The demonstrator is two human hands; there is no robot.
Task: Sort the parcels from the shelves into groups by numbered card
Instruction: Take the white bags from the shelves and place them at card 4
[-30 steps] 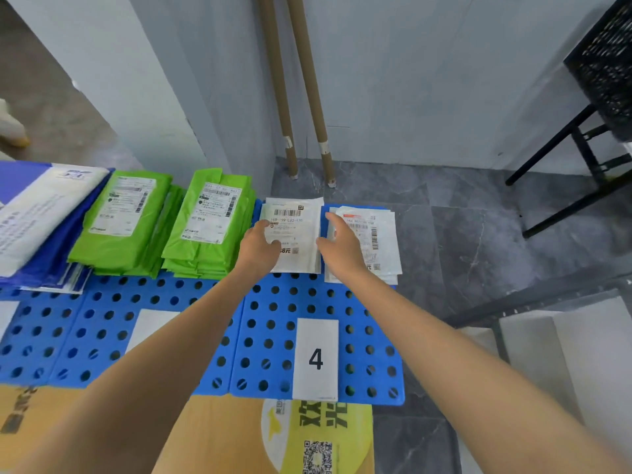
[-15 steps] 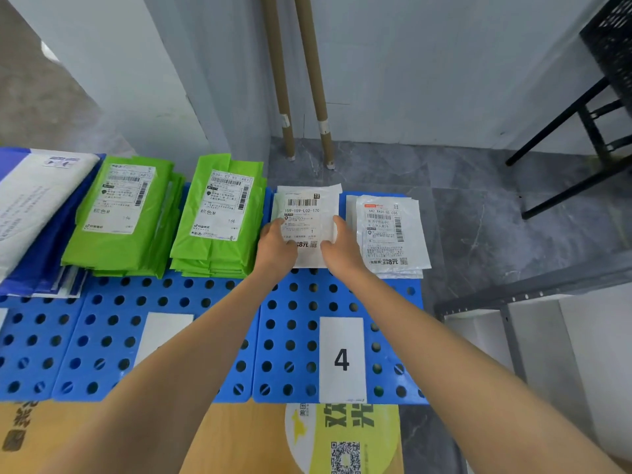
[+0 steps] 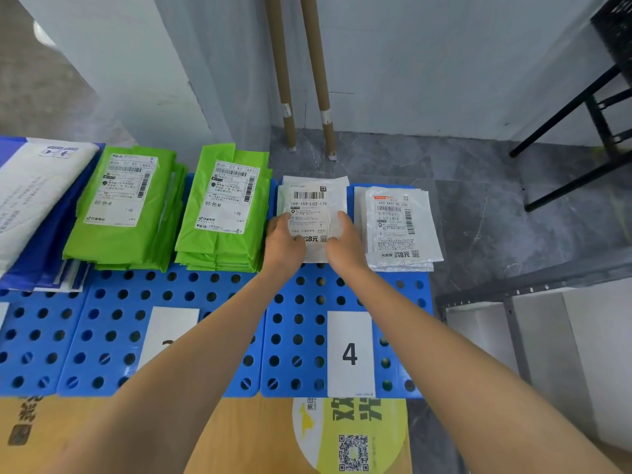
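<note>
On the blue perforated board with the white card numbered 4 lie two piles of white parcels. My left hand and my right hand grip the near edge of the left white parcel pile from both sides. The right white parcel pile lies free beside it. Two stacks of green parcels sit on the board to the left, whose card my left forearm partly hides.
A blue-and-white parcel stack lies at far left. Two cardboard tubes lean against the wall behind. A black metal frame stands at right, a grey shelf frame at near right. A yellow floor mat lies below the boards.
My right hand left the right white pile and moved onto the left white pile, so both hands now hold that pile. The camera view shifted slightly.
</note>
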